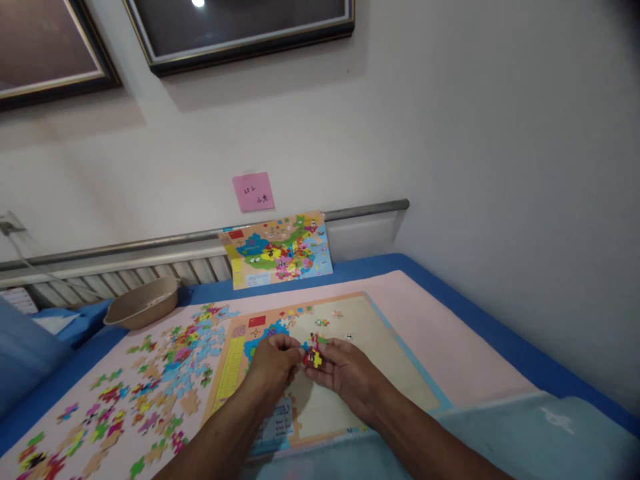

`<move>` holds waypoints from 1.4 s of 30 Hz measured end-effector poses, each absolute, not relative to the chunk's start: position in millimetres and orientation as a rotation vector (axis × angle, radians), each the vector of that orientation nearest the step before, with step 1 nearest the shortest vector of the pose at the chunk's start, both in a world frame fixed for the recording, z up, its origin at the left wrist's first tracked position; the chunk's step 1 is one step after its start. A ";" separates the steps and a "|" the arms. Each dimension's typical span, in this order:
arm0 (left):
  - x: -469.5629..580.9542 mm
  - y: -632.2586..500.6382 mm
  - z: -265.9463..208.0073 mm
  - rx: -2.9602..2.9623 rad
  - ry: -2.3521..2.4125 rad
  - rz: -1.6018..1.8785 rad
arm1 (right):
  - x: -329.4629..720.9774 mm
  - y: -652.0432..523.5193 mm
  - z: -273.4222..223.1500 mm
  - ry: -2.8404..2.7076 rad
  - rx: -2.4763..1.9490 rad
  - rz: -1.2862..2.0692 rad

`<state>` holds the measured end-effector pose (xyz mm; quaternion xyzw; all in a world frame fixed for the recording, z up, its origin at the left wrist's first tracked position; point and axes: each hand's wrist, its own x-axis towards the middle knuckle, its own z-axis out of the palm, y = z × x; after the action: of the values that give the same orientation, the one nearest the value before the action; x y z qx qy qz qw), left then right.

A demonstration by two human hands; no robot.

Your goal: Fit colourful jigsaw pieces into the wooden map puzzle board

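Observation:
My right hand [347,373] holds a small cluster of colourful jigsaw puzzle pieces [315,359], with yellow, red and green parts showing. Close beside it, my left hand [273,365] has its thumb and forefinger pinched at the cluster's left edge, where bits of blue and red show. Both hands are above a partly assembled map puzzle in a board [410,373]. Its left side carries a yellow strip [231,367] and a blue region, partly covered by my left hand. A few loose pieces, one a black-and-white piece [349,337], lie on the board's pale base.
Many loose puzzle pieces [185,367] are spread on the pink cloth left of the board. Behind, a printed map picture [280,250] leans on the wall rail [367,210]. A brown basin [145,303] stands at the far left. Light blue cloth [525,437] covers the near right.

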<state>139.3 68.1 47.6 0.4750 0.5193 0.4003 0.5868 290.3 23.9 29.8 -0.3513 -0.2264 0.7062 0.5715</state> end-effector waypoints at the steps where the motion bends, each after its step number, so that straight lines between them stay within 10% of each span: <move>1: 138.1 67.7 47.7 1.097 1.207 0.936 | 289.5 23.5 29.7 -0.527 -0.831 1.663; 42: 121.8 54.7 49.3 0.970 1.104 0.873 | 277.7 15.8 35.8 -0.623 -0.871 1.665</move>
<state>121.8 54.7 49.3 0.4279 0.4871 0.3855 0.6565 277.7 15.8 35.8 -0.3678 -0.2631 0.7032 0.5487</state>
